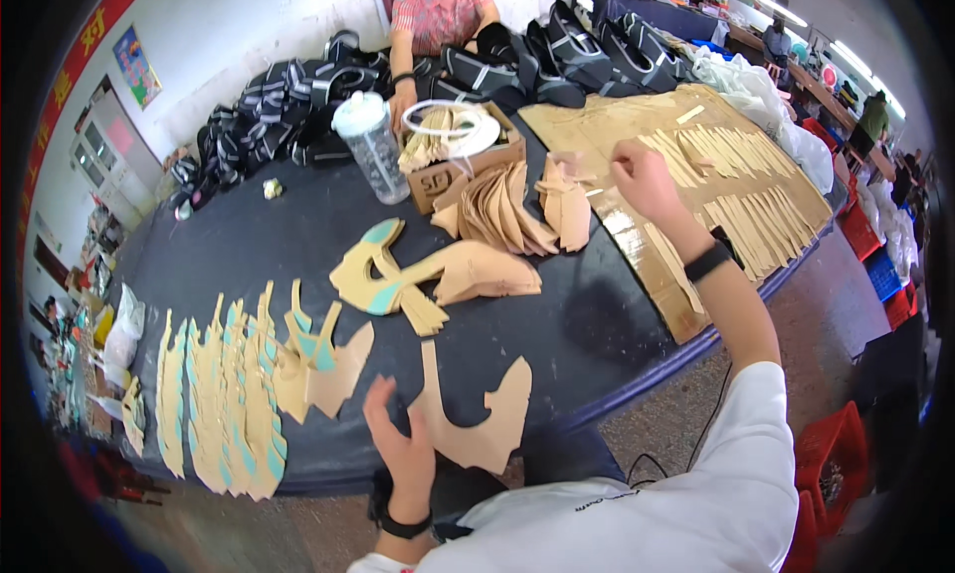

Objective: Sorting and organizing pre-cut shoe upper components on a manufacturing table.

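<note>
My left hand (403, 439) is at the front edge of the table, fingers apart. Beside it lies a flat tan curved cut-out piece (482, 429), which the hand overlaps or touches at its left side. My right hand (645, 180), fingers curled together, is over a brown cardboard sheet (652, 260) with rows of narrow pale strips (761, 230). Whatever those fingers hold, if anything, is too small to make out. Between the hands lie a stack of tan shaped pieces (487, 273) and cream pieces with turquoise patches (383, 275).
Overlapping cream and turquoise pieces (224, 404) line the left front. A lidded clear cup (370, 145) stands near a cardboard box (468, 175) and fanned tan pieces (497, 210). Behind are heaps of black-and-grey items (288, 91) and another person (443, 16). A red crate (831, 464) stands at right.
</note>
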A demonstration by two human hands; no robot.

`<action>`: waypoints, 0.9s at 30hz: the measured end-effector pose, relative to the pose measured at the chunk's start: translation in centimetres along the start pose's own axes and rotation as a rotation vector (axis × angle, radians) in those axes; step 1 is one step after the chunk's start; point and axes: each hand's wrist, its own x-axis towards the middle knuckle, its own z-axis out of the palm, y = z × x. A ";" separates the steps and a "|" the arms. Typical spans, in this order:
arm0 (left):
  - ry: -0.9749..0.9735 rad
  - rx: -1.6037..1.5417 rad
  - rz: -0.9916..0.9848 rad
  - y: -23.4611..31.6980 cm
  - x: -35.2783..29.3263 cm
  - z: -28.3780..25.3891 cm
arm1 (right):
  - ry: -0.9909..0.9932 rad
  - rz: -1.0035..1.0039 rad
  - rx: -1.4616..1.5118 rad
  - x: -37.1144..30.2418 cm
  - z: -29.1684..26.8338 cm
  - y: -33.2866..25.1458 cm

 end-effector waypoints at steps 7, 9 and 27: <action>-0.406 -0.322 0.189 11.2 3.4 0.1 | -0.836 -0.243 0.965 -9.7 -3.3 -15.7; -0.704 -0.469 -0.109 10.6 3.0 0.5 | -0.849 -0.230 1.017 -10.3 -2.3 -17.5; -0.762 -0.465 -0.283 4.4 1.5 0.4 | -0.769 -0.424 0.971 -10.4 4.8 -23.0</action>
